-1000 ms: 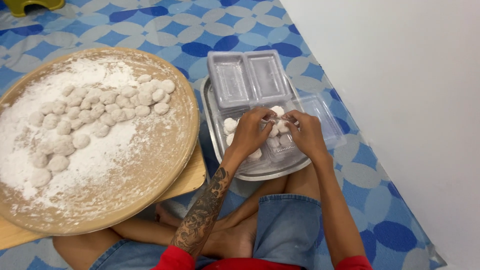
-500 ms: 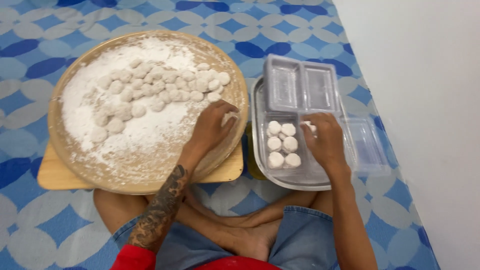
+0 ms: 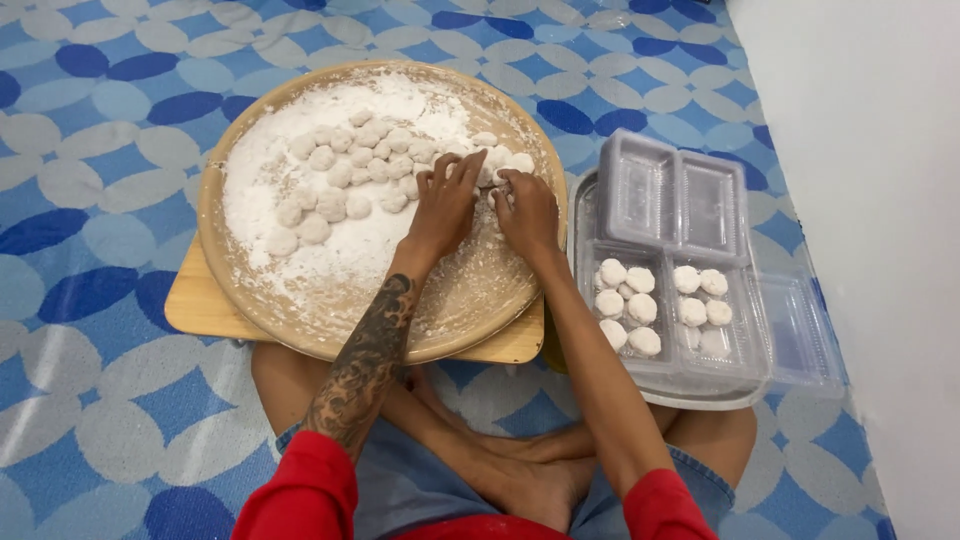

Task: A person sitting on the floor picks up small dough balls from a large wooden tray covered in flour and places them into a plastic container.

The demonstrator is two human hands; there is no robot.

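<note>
A round woven tray [image 3: 300,322] dusted with white flour holds several floured dough balls [image 3: 345,175]. Both hands are over its right side. My left hand [image 3: 445,205] lies with fingers spread on the balls at the cluster's right edge. Beside it, my right hand [image 3: 527,212] curls its fingers around a dough ball [image 3: 497,170] near the rim. To the right, a clear plastic box [image 3: 668,322] holds several dough balls in two compartments.
The woven tray rests on a wooden board [image 3: 195,302]. The box stands on a metal tray [image 3: 700,400] with empty clear boxes [image 3: 675,190] behind it and its open lid [image 3: 805,330] to the right. A white wall [image 3: 880,200] rises at the right. My crossed legs lie below.
My right hand has left the plastic box and moved left onto the woven tray. My left hand has reached further into the dough balls. The view has shifted left.
</note>
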